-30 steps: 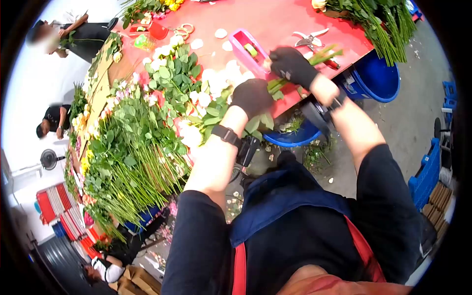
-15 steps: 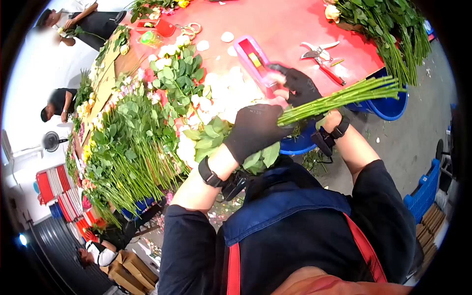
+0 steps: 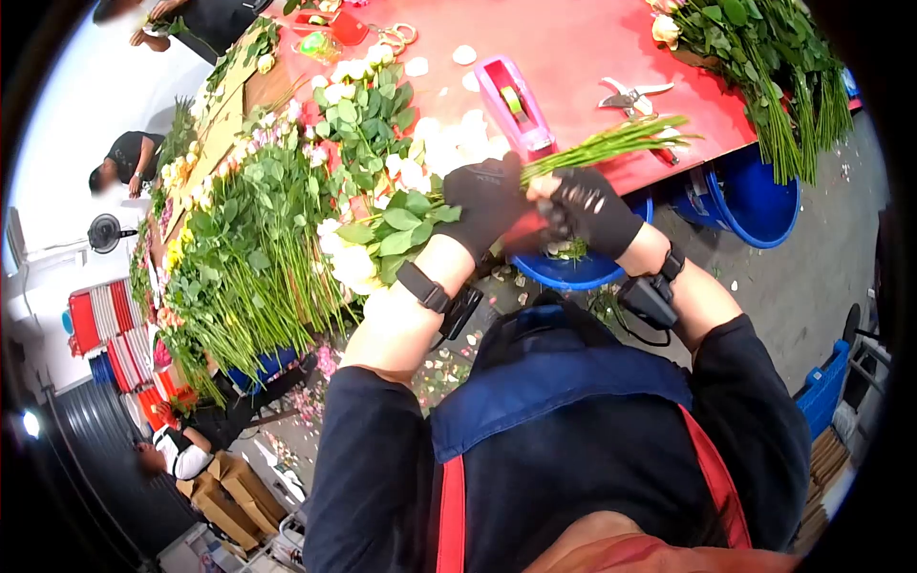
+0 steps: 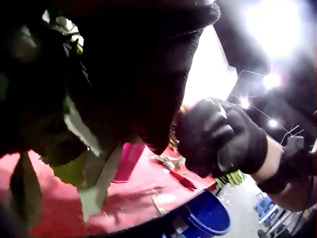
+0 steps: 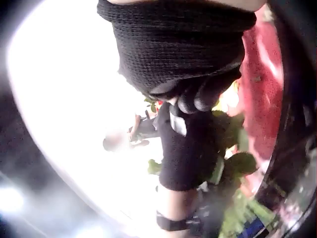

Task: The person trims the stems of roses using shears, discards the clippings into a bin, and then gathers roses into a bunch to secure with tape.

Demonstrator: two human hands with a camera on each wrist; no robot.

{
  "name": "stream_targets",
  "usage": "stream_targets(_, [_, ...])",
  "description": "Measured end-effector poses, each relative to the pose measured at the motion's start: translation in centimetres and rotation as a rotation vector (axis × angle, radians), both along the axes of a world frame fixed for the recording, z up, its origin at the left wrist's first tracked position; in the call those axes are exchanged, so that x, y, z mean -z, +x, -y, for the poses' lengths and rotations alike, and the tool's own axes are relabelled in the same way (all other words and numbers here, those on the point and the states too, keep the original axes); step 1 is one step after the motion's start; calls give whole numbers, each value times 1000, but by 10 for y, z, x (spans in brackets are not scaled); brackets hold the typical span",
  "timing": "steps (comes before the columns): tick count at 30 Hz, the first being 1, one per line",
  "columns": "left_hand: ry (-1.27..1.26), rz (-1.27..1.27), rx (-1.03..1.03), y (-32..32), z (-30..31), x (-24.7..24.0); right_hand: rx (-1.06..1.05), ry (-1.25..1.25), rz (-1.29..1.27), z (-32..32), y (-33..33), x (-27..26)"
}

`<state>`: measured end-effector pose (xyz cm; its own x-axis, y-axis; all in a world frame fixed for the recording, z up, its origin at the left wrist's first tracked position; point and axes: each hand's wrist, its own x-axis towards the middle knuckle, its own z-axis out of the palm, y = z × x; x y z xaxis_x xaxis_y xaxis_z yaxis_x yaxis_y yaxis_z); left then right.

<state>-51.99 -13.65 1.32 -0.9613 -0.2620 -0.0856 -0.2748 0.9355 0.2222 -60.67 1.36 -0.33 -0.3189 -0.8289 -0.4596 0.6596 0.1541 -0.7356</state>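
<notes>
My gloved left hand (image 3: 482, 210) grips a bunch of roses, its green stems (image 3: 616, 146) pointing right and its leaves (image 3: 406, 227) and pale blooms (image 3: 349, 260) to the left. Against the stems, right beside the left hand, my gloved right hand (image 3: 594, 212) curls its fingers, thumb on the bunch. In the right wrist view a small whitish strip (image 5: 177, 123) shows below the right fingertips, over the left glove (image 5: 185, 153); I cannot tell whether it is tape. A pink tape dispenser (image 3: 516, 103) stands just beyond both hands.
Pruning shears (image 3: 635, 97) lie on the red table (image 3: 573, 43). Leafy roses (image 3: 253, 224) are heaped on the left, more (image 3: 755, 76) at the far right. Blue buckets (image 3: 740, 205) stand by the table edge. Other people (image 3: 134, 158) are at the far left.
The right hand moved from the stems to the pink dispenser, then back onto the stems beside the left hand. The left hand kept its grip, while the stems swung and the shears came into clear view.
</notes>
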Motion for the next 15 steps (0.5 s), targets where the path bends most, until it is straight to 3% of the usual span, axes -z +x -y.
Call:
stream_targets(1, [-4, -74, 46, 9, -4, 1, 85, 13, 135, 1, 8, -20])
stream_targets(3, [122, -44, 94, 21, 1, -8, 43, -62, 100, -8, 13, -33])
stream_targets(6, [422, 186, 11, 38, 9, -30, -27, -56, -279, -38, 21, -53])
stream_targets(8, [801, 423, -29, 50, 17, -44, -122, -76, -1164, -61, 25, -12])
stream_targets(9, [839, 458, 41, 55, 19, -44, -105, 88, -915, -63, 39, -24])
stream_targets(10, [878, 496, 115, 61, 19, -42, -16, -40, -1140, -65, 46, -8])
stream_targets(11, [916, 535, 191, 67, 18, -41, 50, -97, -975, -61, 55, 1])
stream_targets(12, [988, 451, 288, 74, 11, -57, 106, -151, -820, -54, 67, 2])
stream_targets(13, [954, 163, 496, 84, 7, -43, 168, -207, -665, -47, 79, 3])
stream_targets(15, [983, -43, 651, 96, 1, -36, 6, -230, -1392, -36, 73, 3])
